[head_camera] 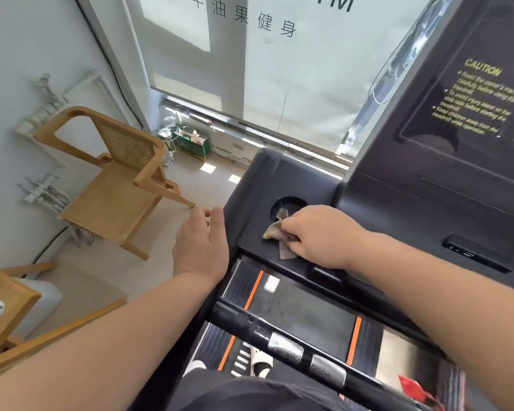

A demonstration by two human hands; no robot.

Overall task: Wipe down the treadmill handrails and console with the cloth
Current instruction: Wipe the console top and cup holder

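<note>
Head view shows us standing on the treadmill, looking down at its left console wing. Our right hand [318, 235] presses a small crumpled cloth [279, 237] flat against the black console tray [258, 203], just below the round cup holder [288, 206]; the grip is closed around the cloth, with its loose corners sticking out to the left of the fingers. Our left hand [201, 244] is open and empty, fingers loosely spread, hovering just beside the outer edge of the tray without clearly touching it.

We judge the job to be midway at best: the wiping is on the console's side tray, while the upright panel with the caution label [472, 102] and the front handrail [294, 348] with its metal sensor plates look untouched, the rail showing dull smudges. Whether the tray surface already wiped is clean we cannot tell.

The cloth looks thin, worn and greyish-tan, bunched into a wad much smaller than the hand.
</note>
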